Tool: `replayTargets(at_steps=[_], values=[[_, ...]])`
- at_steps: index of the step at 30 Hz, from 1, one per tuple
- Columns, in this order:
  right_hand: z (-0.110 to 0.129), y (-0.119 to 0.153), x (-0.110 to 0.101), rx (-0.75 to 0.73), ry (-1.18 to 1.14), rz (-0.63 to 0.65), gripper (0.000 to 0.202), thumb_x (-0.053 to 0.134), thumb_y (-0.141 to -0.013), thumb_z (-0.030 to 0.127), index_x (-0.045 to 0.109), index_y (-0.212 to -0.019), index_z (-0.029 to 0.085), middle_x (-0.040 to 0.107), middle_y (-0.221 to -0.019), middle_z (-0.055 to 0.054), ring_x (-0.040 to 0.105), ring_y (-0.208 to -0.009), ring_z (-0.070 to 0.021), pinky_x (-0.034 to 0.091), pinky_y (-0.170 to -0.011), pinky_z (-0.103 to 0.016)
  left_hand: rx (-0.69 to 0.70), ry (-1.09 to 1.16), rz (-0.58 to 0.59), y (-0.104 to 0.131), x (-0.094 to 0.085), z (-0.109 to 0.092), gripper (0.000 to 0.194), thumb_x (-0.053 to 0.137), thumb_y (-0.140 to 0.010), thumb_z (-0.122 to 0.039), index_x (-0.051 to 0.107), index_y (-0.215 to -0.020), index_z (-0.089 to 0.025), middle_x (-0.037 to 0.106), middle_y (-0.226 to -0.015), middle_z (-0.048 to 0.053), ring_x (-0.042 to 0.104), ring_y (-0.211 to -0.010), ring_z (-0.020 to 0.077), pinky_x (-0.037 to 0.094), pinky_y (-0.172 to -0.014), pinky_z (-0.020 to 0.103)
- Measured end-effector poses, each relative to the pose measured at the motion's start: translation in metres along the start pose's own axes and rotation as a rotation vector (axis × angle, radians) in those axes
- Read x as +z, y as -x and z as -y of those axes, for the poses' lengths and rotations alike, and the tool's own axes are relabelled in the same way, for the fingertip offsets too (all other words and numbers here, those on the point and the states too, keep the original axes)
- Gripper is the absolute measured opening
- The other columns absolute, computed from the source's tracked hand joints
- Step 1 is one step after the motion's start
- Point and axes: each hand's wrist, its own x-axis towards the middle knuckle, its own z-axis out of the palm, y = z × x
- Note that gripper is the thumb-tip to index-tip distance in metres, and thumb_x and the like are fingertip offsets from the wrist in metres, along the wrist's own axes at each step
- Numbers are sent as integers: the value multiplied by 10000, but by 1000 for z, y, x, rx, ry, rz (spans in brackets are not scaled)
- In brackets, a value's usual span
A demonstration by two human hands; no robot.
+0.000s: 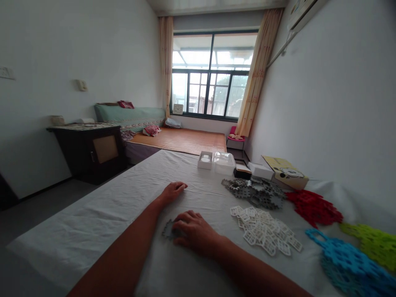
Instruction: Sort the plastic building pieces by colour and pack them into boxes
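Observation:
My left hand (173, 192) rests on the white-covered surface, its fingers curled together and pointing right. Whatever is inside those fingers, if anything, is hidden. Nearer to me, my right hand (195, 232) lies over a flat grey plastic piece with a toothed edge (168, 230), fingers bent down onto it. Only the left part of that piece shows; the rest is under the fingers. To the right of this hand is a loose pile of white lattice pieces (264, 229). A heap of grey interlocking pieces (255, 193) lies behind the white ones.
Red pieces (314, 206), blue pieces (352, 260) and lime-green pieces (373, 243) lie at right. Along the far edge stand a small white box (205, 161), a clear plastic container (224, 163), a black box (242, 170) and a yellow printed box (286, 172). The white cloth (102, 214) is wrinkled.

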Motion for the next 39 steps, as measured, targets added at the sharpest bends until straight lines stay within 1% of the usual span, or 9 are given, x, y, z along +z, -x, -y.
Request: replayTargets(at_steps=[6, 12, 16, 18, 21, 25, 28, 33, 39], values=[[-24, 7, -13, 89, -2, -157, 391, 693, -656, 290, 571, -1025, 245, 593, -1059, -32, 494, -984, -213, 410, -854, -339, -2, 1, -14, 0, 1, 3, 421, 426, -817, -445, 697, -962, -158, 717, -954, 51, 632, -901, 208, 461, -820, 267], [-118, 42, -70, 527, 220, -551, 294, 592, -723, 217, 595, -1014, 170, 606, -1046, -94, 515, -1013, -232, 396, -902, -348, -27, 4, 12, 0, -1, 1, 435, 427, -814, -455, 688, -981, -149, 712, -980, 58, 630, -930, 213, 457, -825, 271], [-164, 72, -101, 734, 380, -645, 324, 545, -807, 310, 592, -1083, 148, 585, -1150, -138, 496, -1103, -265, 375, -925, -375, -35, 20, 8, 0, -2, -1, 430, 443, -803, -458, 693, -967, -149, 717, -963, 56, 634, -918, 217, 460, -819, 277], [-160, 72, -108, 728, 358, -647, 327, 515, -839, 330, 596, -1101, 152, 581, -1180, -140, 491, -1126, -263, 374, -927, -374, -32, 24, -2, -1, -2, 0, 425, 449, -798, -463, 698, -953, -154, 719, -959, 55, 636, -918, 222, 464, -812, 280], [-120, 54, -104, 565, 190, -538, 279, 469, -880, 335, 627, -1047, 176, 646, -1075, -98, 548, -1034, -220, 396, -902, -342, -29, 16, -9, -1, -2, 2, 425, 453, -796, -481, 700, -947, -170, 720, -959, 48, 635, -923, 226, 465, -818, 286], [-48, 40, -74, 226, 23, -262, 236, 522, -860, 385, 642, -993, 231, 683, -985, -35, 561, -979, -185, 406, -886, -314, -26, 19, -17, -1, -3, 1, 442, 441, -799, -517, 699, -944, -190, 716, -982, 34, 623, -962, 229, 448, -875, 298], [-20, 59, -49, 35, -33, -92, 316, 571, -820, 444, 611, -1072, 258, 652, -1100, -19, 540, -1031, -179, 398, -907, -303, -33, 9, -15, -2, -5, -2, 450, 439, -800, -535, 698, -936, -193, 716, -984, 29, 620, -978, 232, 444, -887, 302], [-26, 98, -30, 15, -98, -95, 338, 561, -831, 423, 580, -1125, 260, 604, -1199, -18, 503, -1105, -182, 359, -958, -317, -24, -92, -15, -5, -4, 1, 446, 410, -826, -523, 688, -947, -195, 710, -998, 27, 619, -977, 221, 443, -871, 284], [-28, 104, -35, 44, -98, -117, 274, 573, -813, 328, 604, -1076, 257, 630, -1152, -16, 516, -1074, -193, 363, -930, -327, 31, -423, -8, 2, 7, -21, 304, 395, -862, -361, 652, -916, -207, 669, -985, 36, 609, -918, 174, 433, -830, 256]])
